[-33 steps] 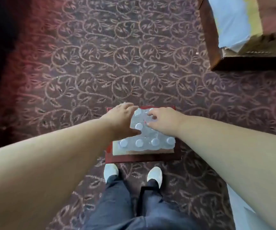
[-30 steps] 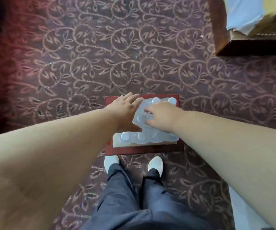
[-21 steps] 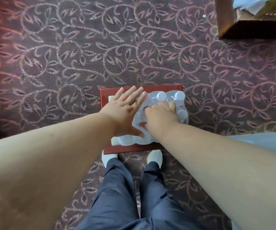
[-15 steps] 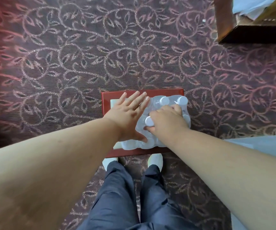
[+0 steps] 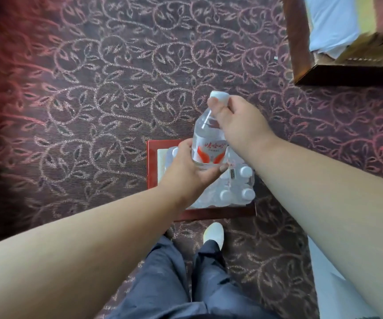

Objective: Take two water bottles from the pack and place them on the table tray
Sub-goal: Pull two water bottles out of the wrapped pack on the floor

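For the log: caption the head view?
Both hands lift one water bottle from the pack on the floor.

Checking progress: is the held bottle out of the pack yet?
Out: bottle is lifted above the pack, held by both hands.

Patterned carpet (image 5: 107, 93) — red stand (image 5: 152, 162)

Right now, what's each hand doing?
Left hand: closed around the water bottle at its base.
Right hand: closed on the same bottle's neck.
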Available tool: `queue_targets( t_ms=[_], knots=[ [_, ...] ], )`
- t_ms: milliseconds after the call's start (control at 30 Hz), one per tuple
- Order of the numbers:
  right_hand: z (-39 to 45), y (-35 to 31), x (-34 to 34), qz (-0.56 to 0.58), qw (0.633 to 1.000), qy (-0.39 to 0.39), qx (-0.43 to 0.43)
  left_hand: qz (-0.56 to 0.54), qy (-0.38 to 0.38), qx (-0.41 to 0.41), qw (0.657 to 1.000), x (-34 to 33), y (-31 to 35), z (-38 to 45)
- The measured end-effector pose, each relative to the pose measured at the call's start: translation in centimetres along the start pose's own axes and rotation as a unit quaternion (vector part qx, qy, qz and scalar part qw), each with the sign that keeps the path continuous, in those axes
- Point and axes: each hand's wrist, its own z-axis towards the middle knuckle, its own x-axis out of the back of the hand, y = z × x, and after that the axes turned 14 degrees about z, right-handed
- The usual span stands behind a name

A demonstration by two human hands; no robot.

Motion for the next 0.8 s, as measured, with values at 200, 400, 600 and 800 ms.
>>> queue_targets(
  t_ms=[200, 400, 600, 800],
  knots=[
    [1.0, 3.0, -2.7, 0.008, 0.990, -0.089, -0.113, 0.051, -0.018, 0.095, 0.994, -0.3, -2.1, 1.0],
    [-0.2, 9.3, -1.6, -0.152, 0.973, -0.093, -0.148, 0.135, 0.018, 0.173, 0.975, -2.1, -1.3, 2.9],
    [-0.4, 10.2, -3.2, -0.478, 0.832, -0.246, -0.136, 0.121, 0.046, 0.131, 0.983, -1.7, -2.1, 2.0],
    [2.1, 10.0, -5.1, -0.527, 0.745, -0.347, -0.217, 0.241, 0.047, 0.106, 0.964, -1.5, -2.1, 1.9]
  ],
)
